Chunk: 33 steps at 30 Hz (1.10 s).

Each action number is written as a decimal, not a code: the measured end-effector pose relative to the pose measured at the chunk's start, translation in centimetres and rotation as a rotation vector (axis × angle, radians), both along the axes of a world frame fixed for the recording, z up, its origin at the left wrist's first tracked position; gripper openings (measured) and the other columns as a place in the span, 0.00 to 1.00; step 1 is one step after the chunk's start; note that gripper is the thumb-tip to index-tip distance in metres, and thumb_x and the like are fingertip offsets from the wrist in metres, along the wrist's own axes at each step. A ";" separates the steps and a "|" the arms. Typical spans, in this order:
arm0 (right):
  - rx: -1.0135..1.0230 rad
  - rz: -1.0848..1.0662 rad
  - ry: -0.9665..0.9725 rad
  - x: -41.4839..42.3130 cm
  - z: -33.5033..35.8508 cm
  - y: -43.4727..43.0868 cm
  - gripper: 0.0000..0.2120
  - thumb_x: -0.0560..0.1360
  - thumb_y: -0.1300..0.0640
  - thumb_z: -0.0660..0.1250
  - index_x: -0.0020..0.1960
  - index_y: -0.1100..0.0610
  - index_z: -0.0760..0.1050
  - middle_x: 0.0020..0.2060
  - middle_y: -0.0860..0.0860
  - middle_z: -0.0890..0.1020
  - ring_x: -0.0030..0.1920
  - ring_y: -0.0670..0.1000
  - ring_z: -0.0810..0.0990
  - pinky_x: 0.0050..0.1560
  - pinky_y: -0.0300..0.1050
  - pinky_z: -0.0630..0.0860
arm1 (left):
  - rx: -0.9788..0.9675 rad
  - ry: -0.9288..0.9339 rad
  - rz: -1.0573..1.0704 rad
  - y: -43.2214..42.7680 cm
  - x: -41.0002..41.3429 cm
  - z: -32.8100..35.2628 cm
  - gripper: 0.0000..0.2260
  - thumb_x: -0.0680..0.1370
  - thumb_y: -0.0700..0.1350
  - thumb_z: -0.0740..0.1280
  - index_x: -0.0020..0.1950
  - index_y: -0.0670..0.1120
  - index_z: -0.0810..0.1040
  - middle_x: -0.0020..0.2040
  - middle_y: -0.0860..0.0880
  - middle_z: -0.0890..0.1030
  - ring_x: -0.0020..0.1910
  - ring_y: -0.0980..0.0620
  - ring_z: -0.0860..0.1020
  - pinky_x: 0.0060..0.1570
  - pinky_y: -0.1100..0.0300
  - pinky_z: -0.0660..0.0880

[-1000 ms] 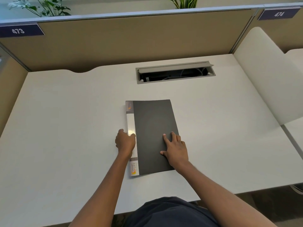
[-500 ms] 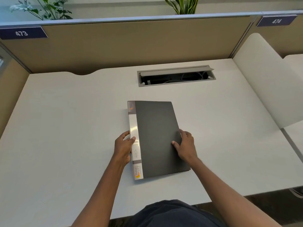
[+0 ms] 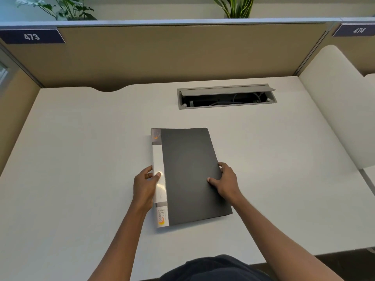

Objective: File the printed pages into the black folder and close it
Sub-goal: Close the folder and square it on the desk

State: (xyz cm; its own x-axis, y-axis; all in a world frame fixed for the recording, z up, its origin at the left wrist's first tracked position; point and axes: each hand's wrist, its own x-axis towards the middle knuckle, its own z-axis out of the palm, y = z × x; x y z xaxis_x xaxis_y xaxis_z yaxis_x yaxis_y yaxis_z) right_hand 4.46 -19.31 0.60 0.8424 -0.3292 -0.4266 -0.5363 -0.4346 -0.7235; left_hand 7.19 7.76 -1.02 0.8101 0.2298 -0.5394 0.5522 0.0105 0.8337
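The black folder (image 3: 188, 175) lies closed and flat on the white desk (image 3: 81, 159), its white labelled spine on the left. My left hand (image 3: 145, 186) grips the spine edge, thumb on top of the white strip. My right hand (image 3: 226, 182) holds the folder's right edge, thumb on the cover and fingers curled round the edge. No printed pages are visible; whatever the folder contains is hidden by the cover.
An open grey cable hatch (image 3: 226, 96) sits in the desk behind the folder. Tan partition walls (image 3: 162, 55) close off the back and left. A white curved divider (image 3: 334, 102) stands at the right. Plants show above the partition.
My right hand slid from flat on the cover to the folder's right edge and took hold of it. My left hand moved from a fist at the spine to a grip on it.
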 end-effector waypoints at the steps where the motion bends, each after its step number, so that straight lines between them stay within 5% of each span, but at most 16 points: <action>1: -0.001 0.003 -0.005 0.4 0.0 0.8 0.32 0.69 0.60 0.79 0.70 0.56 0.71 0.60 0.53 0.81 0.52 0.50 0.80 0.49 0.36 0.74 | 0.030 -0.009 0.002 0.7 0.4 0.0 0.17 0.79 0.39 0.72 0.68 0.49 0.80 0.56 0.47 0.86 0.49 0.46 0.86 0.47 0.52 0.84; 6: -0.017 0.049 -0.019 3.6 0.2 4.9 0.33 0.70 0.59 0.78 0.72 0.58 0.70 0.62 0.55 0.79 0.60 0.55 0.80 0.62 0.49 0.78 | 0.190 -0.054 -0.017 4.2 3.1 0.2 0.14 0.79 0.41 0.72 0.65 0.49 0.82 0.51 0.51 0.86 0.51 0.44 0.85 0.56 0.47 0.82; 10: -0.033 0.081 -0.053 7.2 0.7 7.8 0.31 0.71 0.58 0.77 0.71 0.58 0.70 0.62 0.55 0.76 0.62 0.56 0.78 0.63 0.48 0.76 | 0.256 -0.049 -0.003 6.8 6.9 0.4 0.14 0.79 0.40 0.71 0.65 0.48 0.82 0.47 0.54 0.84 0.51 0.44 0.85 0.59 0.46 0.81; 27: -0.048 0.049 -0.098 24.0 1.6 13.0 0.29 0.73 0.59 0.76 0.70 0.60 0.69 0.64 0.57 0.74 0.63 0.57 0.76 0.62 0.44 0.72 | 0.365 -0.032 -0.034 11.2 25.7 1.5 0.18 0.81 0.42 0.70 0.70 0.44 0.79 0.65 0.42 0.82 0.59 0.36 0.82 0.64 0.39 0.78; 33: -0.042 0.045 -0.065 27.5 1.3 13.2 0.28 0.73 0.59 0.76 0.69 0.61 0.70 0.64 0.58 0.75 0.63 0.59 0.78 0.65 0.49 0.75 | 0.450 0.000 -0.069 10.5 29.2 1.6 0.18 0.82 0.44 0.69 0.72 0.43 0.77 0.70 0.42 0.79 0.58 0.37 0.80 0.55 0.46 0.76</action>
State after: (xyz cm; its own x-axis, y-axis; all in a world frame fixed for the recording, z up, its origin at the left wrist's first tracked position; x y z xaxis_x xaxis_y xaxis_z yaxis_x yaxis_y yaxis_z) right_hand 31.91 -6.10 1.86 0.8821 -0.3069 -0.3574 -0.4682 -0.4882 -0.7365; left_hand 36.40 18.24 0.60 0.8318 0.3870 -0.3979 0.5386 -0.3896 0.7471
